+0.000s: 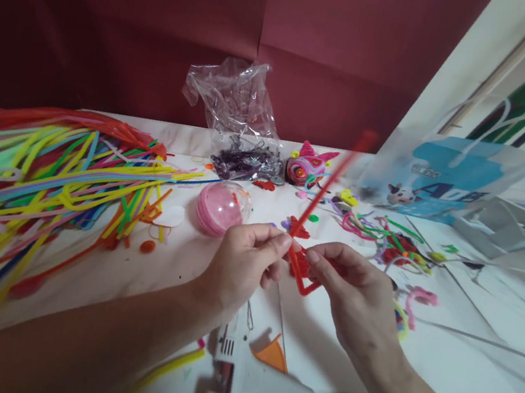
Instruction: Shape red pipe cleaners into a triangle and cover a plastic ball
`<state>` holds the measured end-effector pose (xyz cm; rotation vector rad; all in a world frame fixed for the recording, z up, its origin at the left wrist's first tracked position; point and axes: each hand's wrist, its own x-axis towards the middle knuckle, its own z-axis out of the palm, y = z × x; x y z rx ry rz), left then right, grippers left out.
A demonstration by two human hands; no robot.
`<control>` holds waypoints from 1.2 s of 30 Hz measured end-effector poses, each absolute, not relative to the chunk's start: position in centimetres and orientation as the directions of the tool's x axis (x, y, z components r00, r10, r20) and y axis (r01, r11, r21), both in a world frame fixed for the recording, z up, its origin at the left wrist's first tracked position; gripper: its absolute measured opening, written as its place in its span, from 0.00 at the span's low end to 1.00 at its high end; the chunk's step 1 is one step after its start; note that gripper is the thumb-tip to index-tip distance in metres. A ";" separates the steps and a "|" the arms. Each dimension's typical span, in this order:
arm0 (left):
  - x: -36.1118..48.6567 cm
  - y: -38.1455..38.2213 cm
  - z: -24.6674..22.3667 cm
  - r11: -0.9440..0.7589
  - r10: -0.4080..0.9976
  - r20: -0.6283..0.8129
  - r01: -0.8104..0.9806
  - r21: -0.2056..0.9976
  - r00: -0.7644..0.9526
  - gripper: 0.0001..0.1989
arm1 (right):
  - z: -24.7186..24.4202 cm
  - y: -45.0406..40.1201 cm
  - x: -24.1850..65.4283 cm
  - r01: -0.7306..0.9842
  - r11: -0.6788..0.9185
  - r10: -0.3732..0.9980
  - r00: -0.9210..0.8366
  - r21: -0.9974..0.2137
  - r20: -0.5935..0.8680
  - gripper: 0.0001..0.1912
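Observation:
A bent red pipe cleaner (pixel 317 206) runs between my two hands over the middle of the table. My left hand (pixel 245 264) pinches it between thumb and fingers, and one long end sticks up to the right. The fingers of my right hand (pixel 361 288) are closed on the other part, past a sharp bend low between the hands. Just below my hands lies a white glue gun (pixel 254 385) with an orange trigger (pixel 273 353). Beyond my left hand sits a round pink and clear plastic ball (pixel 222 208).
Many coloured pipe cleaners (pixel 69 169) are heaped on the left. A clear bag (pixel 240 118) and a colourful decorated ball (pixel 306 165) stand at the back. Scraps (pixel 396 244), a white cable (pixel 486 339) and a blue-and-clear carrier bag (pixel 448 182) are on the right.

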<state>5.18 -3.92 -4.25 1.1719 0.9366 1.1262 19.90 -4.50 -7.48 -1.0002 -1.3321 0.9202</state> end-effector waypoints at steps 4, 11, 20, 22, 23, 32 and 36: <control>5.1 -3.8 -4.4 0.156 0.948 -0.065 -0.278 0.948 0.311 0.08 | -7.5 -4.4 19.8 -0.052 0.309 0.951 -0.002 -0.950 0.310 0.13; 5.0 -3.6 -4.5 0.210 0.947 -0.150 -0.193 0.959 0.284 0.08 | -7.1 -4.7 19.6 -0.148 0.305 0.943 -0.089 -0.941 0.320 0.09; 5.1 -3.5 -5.0 0.030 0.967 -0.035 0.023 0.999 0.254 0.07 | -7.3 -4.6 19.7 -0.104 0.262 0.952 -0.134 -0.960 0.274 0.09; 5.0 -3.5 -5.0 -0.043 0.962 0.022 0.069 0.997 0.271 0.07 | -7.2 -4.6 19.7 -0.101 0.263 0.956 -0.107 -0.960 0.273 0.09; 4.9 -3.6 -5.0 -0.074 0.960 0.045 0.093 0.993 0.277 0.08 | -7.2 -4.6 19.7 -0.096 0.262 0.958 -0.094 -0.960 0.271 0.09; 4.5 -3.2 -4.7 -0.183 0.956 0.126 0.203 0.962 0.265 0.08 | -7.2 -4.5 19.6 -0.104 0.231 0.970 -0.050 -0.967 0.237 0.15; 4.2 -2.1 -4.5 -0.059 0.991 0.049 0.075 0.995 0.123 0.07 | -6.7 -4.3 19.9 -0.177 0.207 0.977 -0.019 -0.962 0.214 0.21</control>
